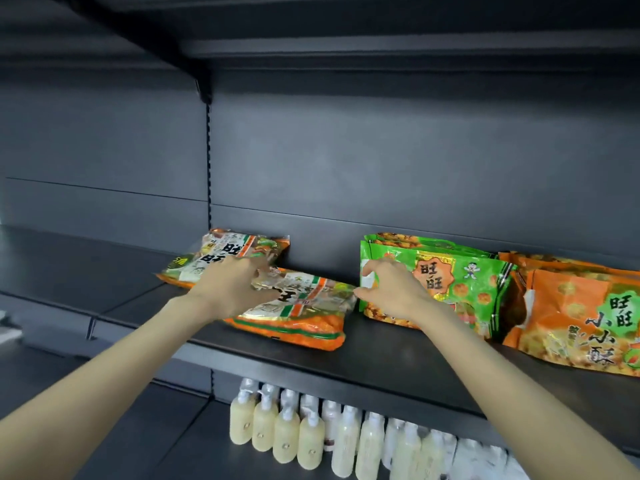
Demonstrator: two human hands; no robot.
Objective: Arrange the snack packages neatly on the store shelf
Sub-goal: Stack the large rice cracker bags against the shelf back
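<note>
Two orange-and-white snack packages lie flat on the dark shelf [381, 358]. One sits at the back [239, 249], the other [304, 317] lies askew in front of it. My left hand [228, 289] lies on top of them, its fingers curled into the crinkled top of the front package. To the right, several green snack packages [464, 282] stand in a row leaning back. My right hand [391, 292] holds the left edge of the front green package between forefinger and thumb. The thumb tip is close to the end of the front orange-and-white package.
Orange snack packages [571, 313] stand at the far right, beside the green ones. The shelf's left part is bare metal. The shelf below holds rows of pale yellow pump bottles [287, 434]. Another shelf board overhangs above.
</note>
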